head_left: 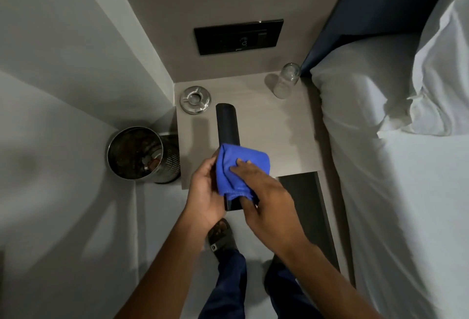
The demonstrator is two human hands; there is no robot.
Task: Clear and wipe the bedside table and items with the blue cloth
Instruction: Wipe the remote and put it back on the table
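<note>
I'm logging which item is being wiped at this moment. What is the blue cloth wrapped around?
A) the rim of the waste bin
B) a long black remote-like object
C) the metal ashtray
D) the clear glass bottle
B: the blue cloth is pressed by the right hand around the long black remote-like object, which the left hand steadies; the metal ashtray and clear glass bottle stand untouched on the bedside table.

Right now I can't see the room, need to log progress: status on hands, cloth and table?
Left hand holds black remote; right hand presses blue cloth on it. Ashtray and glass bottle on bedside table.
</note>
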